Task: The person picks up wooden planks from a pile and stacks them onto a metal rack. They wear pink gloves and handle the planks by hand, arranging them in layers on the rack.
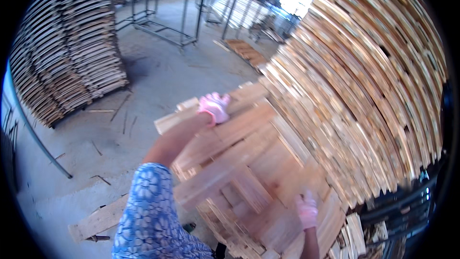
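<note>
A pile of loose pale wooden boards (261, 163) lies in front of me, the pieces crossing at different angles. My left hand (214, 108), in a pink glove, is at the far left part of the pile. Its fingers are bent over a long wooden board (244, 97) there. On the near right of the pile is my right hand (307, 210), also pink-gloved and blurred. Its fingers look stretched out over a wide board, with nothing visible in them. A patterned blue sleeve (151, 206) covers my left upper arm.
A tall stack of boards (354, 86) rises right beside the pile. Another high stack (72, 43) stands at the far left. Metal frames (165, 31) are on the concrete floor (153, 79) behind. Wood scraps and a curved pipe (36, 136) lie left; a plank (98, 218) is near me.
</note>
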Demonstrator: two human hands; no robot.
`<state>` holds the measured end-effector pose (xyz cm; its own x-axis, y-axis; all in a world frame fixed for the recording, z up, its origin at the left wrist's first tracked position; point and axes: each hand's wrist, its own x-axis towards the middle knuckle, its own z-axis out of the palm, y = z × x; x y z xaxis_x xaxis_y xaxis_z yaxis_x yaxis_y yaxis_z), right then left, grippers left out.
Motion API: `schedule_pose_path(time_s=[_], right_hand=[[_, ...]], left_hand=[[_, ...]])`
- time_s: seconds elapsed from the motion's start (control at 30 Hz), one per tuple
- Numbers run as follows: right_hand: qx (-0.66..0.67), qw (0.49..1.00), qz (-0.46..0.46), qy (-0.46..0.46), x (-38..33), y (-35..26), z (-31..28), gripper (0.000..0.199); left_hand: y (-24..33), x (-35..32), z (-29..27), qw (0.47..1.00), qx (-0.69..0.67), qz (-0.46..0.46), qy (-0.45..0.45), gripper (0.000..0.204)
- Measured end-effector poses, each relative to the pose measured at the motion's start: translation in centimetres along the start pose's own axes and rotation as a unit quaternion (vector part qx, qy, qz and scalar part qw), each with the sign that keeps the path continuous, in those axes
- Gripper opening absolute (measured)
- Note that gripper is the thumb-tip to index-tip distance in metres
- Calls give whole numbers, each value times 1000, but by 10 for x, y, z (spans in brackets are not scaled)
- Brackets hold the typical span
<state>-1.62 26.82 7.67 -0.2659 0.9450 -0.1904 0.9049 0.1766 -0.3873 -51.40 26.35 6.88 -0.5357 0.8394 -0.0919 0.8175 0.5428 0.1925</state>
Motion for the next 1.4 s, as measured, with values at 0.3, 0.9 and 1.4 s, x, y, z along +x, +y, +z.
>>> schedule_pose_path(time_s=[0.3, 0.9, 1.4], right_hand=[[277, 958, -45, 56, 139, -189, 148, 82], [590, 795, 31, 139, 176, -264, 193, 94], [397, 911, -106, -24, 49, -51, -78, 85]], left_hand=[[-17, 4, 2, 998, -49, 26, -12, 81], [15, 7, 4, 999, 21, 32, -16, 82], [-4, 4, -18, 1000, 9, -11, -15, 93]])
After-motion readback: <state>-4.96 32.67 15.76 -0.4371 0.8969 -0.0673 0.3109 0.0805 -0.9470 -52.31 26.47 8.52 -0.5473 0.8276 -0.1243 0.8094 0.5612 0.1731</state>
